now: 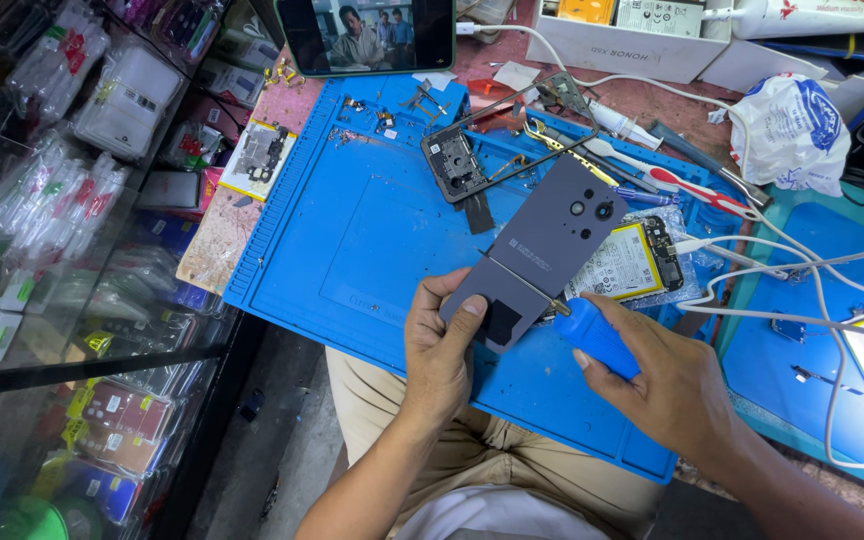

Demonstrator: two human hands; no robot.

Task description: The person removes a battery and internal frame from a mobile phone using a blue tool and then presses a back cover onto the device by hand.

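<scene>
My left hand [442, 350] grips the lower end of a grey folding phone [542, 245], which lies back side up and unfolded over the blue work mat [352, 230]. My right hand [667, 385] is closed around a blue-handled screwdriver [597, 338], whose tip touches the phone's right edge near the hinge. A phone battery [622, 262] with a small circuit board lies just right of the phone.
A detached phone frame [457, 165], tweezers, small screws and other tools [652, 175] lie at the mat's far end. A propped phone [367, 35] plays video at the back. White cables [782, 270] cross a second mat on the right. A glass display case [72, 250] stands left.
</scene>
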